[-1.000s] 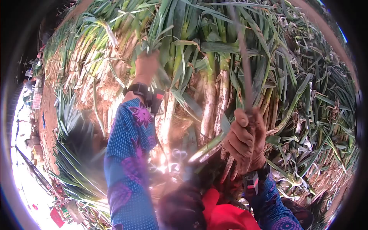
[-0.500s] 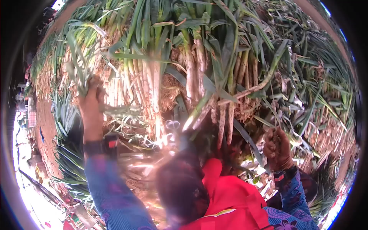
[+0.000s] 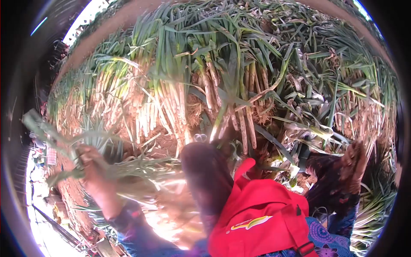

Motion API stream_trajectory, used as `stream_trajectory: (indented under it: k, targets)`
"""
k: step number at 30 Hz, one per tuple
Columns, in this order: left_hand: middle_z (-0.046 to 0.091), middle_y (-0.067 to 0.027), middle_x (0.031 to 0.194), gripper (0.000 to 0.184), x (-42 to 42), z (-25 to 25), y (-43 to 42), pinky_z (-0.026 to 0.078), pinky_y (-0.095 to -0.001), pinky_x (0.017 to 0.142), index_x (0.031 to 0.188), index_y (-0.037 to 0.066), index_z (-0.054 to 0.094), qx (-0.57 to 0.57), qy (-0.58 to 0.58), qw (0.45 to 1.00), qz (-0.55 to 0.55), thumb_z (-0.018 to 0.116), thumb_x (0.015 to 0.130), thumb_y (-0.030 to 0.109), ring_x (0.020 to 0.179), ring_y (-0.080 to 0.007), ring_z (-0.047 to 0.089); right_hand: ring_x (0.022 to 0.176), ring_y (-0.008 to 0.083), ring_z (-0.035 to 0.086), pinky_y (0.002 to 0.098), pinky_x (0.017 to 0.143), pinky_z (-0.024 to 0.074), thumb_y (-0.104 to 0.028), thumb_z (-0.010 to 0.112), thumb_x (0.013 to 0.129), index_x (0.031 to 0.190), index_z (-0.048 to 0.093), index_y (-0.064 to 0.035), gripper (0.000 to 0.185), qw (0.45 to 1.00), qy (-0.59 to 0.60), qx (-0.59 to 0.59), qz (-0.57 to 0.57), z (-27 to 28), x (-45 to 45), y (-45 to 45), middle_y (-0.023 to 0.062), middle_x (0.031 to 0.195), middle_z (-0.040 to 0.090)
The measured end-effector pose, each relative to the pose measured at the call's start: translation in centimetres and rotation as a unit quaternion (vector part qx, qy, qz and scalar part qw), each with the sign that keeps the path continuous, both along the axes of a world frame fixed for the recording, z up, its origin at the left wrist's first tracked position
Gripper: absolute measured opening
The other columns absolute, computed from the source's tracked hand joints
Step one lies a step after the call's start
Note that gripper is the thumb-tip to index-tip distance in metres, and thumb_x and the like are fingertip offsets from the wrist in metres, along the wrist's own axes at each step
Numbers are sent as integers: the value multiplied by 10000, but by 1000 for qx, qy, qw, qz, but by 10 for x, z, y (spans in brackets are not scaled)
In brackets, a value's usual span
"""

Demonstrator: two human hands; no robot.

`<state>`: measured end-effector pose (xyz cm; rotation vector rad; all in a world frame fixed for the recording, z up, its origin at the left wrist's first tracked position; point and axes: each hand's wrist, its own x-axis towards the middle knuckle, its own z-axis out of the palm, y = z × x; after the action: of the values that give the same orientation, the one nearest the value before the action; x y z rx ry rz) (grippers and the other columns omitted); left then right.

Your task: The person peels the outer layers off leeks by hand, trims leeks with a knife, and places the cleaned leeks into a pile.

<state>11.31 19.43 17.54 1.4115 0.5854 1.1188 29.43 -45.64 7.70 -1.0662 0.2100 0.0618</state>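
My left hand (image 3: 96, 171), blurred by motion, is closed around a few long green onions (image 3: 145, 168). Limp green leaves (image 3: 40, 124) stick out past it to the upper left. On the right side my right hand (image 3: 354, 165) is raised beside my dark-clad knee, its fingers stretched out, with nothing visible in them. In front of me stand bundled long green onions (image 3: 171, 98), white stems and roots down, leaves up.
A heap of loose leaves and peelings (image 3: 308, 98) lies right of centre. My knee (image 3: 203, 171) and a red apron (image 3: 257, 210) fill the lower middle. More green onions (image 3: 372, 214) lie at the lower right. Bare soil (image 3: 70, 188) shows on the left.
My left hand has come down and nearer with the green onions. My right hand has moved right, its fingers going from curled to stretched out. The camera view has shifted.
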Motion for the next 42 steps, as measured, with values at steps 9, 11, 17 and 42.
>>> stream_trajectory:
  k: [9, 11, 17, 42]
  targets:
    - [584, 6, 1036, 286, 127, 13, -145, 399, -225, 712, 1206, 95, 560, 41, 6, 973, -227, 574, 966, 249, 835, -82, 498, 512, 98, 496, 275, 455, 430, -432, 504, 947, 976, 620, -94, 358, 911, 29, -332, -242, 62, -103, -95, -37, 648, 519]
    - [581, -1, 1055, 294, 175, 1, -214, 401, -235, 729, 1217, 94, 554, 31, 31, 941, -336, 567, 967, 248, 856, -91, 500, 524, 124, 541, 298, 466, 445, -405, 514, 939, 939, 628, -56, 367, 942, 107, -245, -201, 46, -143, -123, -1, 678, 581]
    - [572, -21, 1110, 317, 225, -12, -382, 408, -264, 783, 1252, 91, 535, 32, 69, 846, -528, 548, 973, 242, 922, -119, 505, 645, 206, 615, 372, 611, 487, -315, 604, 876, 954, 625, -28, 299, 819, 201, -481, -240, -124, -317, -155, 83, 706, 626]
    - [536, -107, 1341, 423, 218, 61, -407, 439, -383, 1004, 1396, 81, 457, 50, 107, 786, -607, 469, 997, 221, 1197, -233, 525, 966, 292, 624, 423, 835, 494, -327, 644, 840, 1175, 589, -57, 433, 690, 202, -610, -333, -264, -319, -234, 180, 1034, 627]
